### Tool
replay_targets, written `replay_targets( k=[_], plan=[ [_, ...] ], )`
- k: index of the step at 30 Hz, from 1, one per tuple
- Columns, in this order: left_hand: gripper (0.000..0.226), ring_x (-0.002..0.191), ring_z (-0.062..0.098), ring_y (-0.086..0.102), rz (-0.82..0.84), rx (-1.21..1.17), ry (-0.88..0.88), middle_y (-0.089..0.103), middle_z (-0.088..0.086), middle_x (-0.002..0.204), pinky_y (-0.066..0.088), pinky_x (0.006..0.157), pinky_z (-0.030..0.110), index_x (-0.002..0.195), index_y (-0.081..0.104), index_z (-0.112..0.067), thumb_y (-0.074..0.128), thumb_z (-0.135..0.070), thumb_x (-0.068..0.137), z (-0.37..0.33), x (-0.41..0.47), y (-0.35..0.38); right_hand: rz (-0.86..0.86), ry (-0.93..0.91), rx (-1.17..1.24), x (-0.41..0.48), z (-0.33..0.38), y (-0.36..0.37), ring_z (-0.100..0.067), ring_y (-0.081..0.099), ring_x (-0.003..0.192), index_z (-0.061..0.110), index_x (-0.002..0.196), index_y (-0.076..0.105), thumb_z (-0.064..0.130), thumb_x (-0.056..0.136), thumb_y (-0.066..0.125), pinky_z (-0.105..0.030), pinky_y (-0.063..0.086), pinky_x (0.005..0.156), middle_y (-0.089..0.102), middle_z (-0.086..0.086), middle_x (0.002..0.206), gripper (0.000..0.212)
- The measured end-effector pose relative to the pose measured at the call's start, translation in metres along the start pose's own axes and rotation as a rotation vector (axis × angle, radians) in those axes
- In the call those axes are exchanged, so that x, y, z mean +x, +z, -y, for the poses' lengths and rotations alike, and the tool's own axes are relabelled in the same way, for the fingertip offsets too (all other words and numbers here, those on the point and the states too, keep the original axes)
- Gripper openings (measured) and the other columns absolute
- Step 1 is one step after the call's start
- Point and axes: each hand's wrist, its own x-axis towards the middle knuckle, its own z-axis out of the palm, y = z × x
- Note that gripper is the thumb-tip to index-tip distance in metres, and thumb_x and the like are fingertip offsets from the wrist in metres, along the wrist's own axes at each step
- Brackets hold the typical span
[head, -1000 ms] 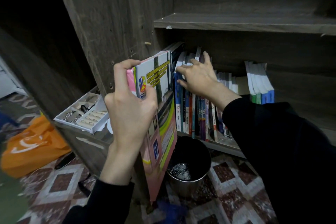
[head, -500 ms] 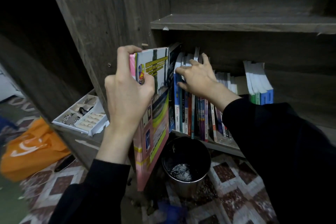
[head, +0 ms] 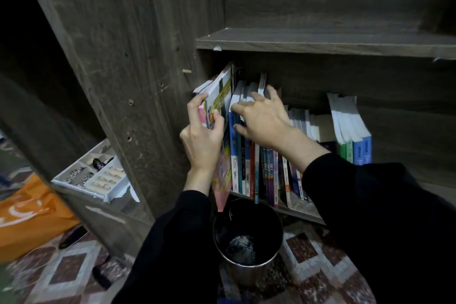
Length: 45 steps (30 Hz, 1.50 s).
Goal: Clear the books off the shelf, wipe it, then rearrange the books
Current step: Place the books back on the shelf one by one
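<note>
The large glossy pink book (head: 220,116) is gripped near its top edge by the left hand (head: 201,140), with the thumb on the cover and the fingers curled behind. It is held tilted at the left end of the dark wood-grain shelf (head: 299,212), bottom corner overhanging. The right hand (head: 261,119) is laid, fingers spread, against the upright paperbacks (head: 246,170).

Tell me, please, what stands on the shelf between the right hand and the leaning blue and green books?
In the head view, shorter upright books with white page edges stand along the stretch from the right hand to the leaning books.
</note>
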Motion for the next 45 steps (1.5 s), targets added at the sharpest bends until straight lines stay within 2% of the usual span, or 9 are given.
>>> replay_targets(
  k=[3,8,11,13,16,25,28,36,45],
  plan=[
    [0.041,0.052,0.017,0.058,-0.01,0.009,-0.049,0.065,0.007,0.069,0.045,0.055,0.021,0.114,0.041,-0.025,0.066,-0.008,0.086,0.016,-0.014,0.009,-0.015,-0.001,0.009,-0.001,0.001,0.0,-0.027,0.043,0.13,0.024,0.128,0.048,0.045,0.096,0.044,-0.054,0.018,0.112,0.058,0.001,0.131,0.038],
    [0.045,0.102,0.016,0.053,-0.029,0.065,-0.012,0.055,0.017,0.117,0.035,0.083,0.014,0.129,0.034,-0.024,0.059,-0.018,0.092,0.024,-0.024,0.017,-0.003,-0.005,0.007,-0.002,0.003,-0.003,-0.026,0.041,0.131,0.024,0.131,0.047,0.045,0.097,0.043,-0.053,0.019,0.112,0.056,0.001,0.133,0.04],
    [0.066,0.137,0.028,0.03,0.051,0.111,0.0,0.022,0.026,0.148,0.024,0.113,0.026,0.15,0.009,-0.017,0.049,-0.028,0.098,0.032,-0.055,0.017,0.005,-0.004,0.008,-0.003,0.003,-0.004,-0.026,0.04,0.132,0.024,0.133,0.046,0.044,0.096,0.043,-0.052,0.019,0.111,0.055,0.001,0.135,0.041],
    [0.076,0.146,0.031,0.006,0.158,0.179,-0.001,-0.008,0.015,0.159,0.008,0.12,0.041,0.151,-0.017,-0.015,0.036,-0.038,0.101,0.04,-0.085,0.02,0.002,-0.003,-0.003,-0.002,0.002,-0.004,-0.026,0.041,0.13,0.024,0.132,0.046,0.043,0.096,0.043,-0.05,0.022,0.109,0.056,0.001,0.134,0.04],
    [0.072,0.147,0.022,-0.015,0.184,0.19,-0.029,-0.031,-0.003,0.155,-0.006,0.119,0.044,0.146,-0.028,-0.018,0.023,-0.044,0.103,0.05,-0.104,0.03,-0.017,-0.004,-0.008,-0.002,0.004,-0.003,-0.026,0.045,0.127,0.023,0.128,0.049,0.039,0.097,0.039,-0.048,0.025,0.106,0.059,0.0,0.129,0.036],
    [0.069,0.143,0.022,-0.028,0.233,0.209,-0.05,-0.033,-0.007,0.153,-0.016,0.116,0.046,0.146,-0.028,-0.022,0.015,-0.053,0.101,0.067,-0.076,0.072,-0.017,0.022,0.01,0.002,0.008,-0.004,-0.026,0.047,0.124,0.017,0.127,0.05,0.032,0.098,0.029,-0.047,0.03,0.102,0.06,-0.005,0.127,0.039],
    [0.07,0.143,0.02,-0.026,0.254,0.215,-0.118,-0.03,-0.004,0.154,-0.015,0.117,0.045,0.149,-0.019,-0.011,0.013,-0.051,0.102,0.067,-0.094,0.074,-0.018,0.019,0.018,0.002,0.007,-0.005,-0.027,0.047,0.125,0.016,0.132,0.048,0.032,0.098,0.03,-0.046,0.031,0.102,0.059,-0.005,0.13,0.041],
    [0.061,0.145,0.012,-0.021,0.305,0.196,-0.244,-0.032,-0.015,0.153,-0.016,0.117,0.037,0.146,-0.027,-0.03,0.005,-0.053,0.099,0.074,-0.139,0.071,-0.036,0.014,0.029,0.005,0.008,0.0,-0.025,0.049,0.124,0.017,0.129,0.051,0.032,0.097,0.03,-0.046,0.033,0.102,0.06,-0.003,0.128,0.04],
    [0.063,0.144,0.014,-0.024,0.4,0.293,-0.321,-0.018,-0.011,0.157,-0.018,0.117,0.036,0.151,-0.005,-0.023,0.018,-0.042,0.095,0.053,-0.13,0.048,-0.024,0.009,0.13,0.005,0.009,-0.003,-0.025,0.04,0.132,0.019,0.139,0.047,0.026,0.096,0.036,-0.045,0.028,0.11,0.048,-0.005,0.143,0.045]
  ],
)
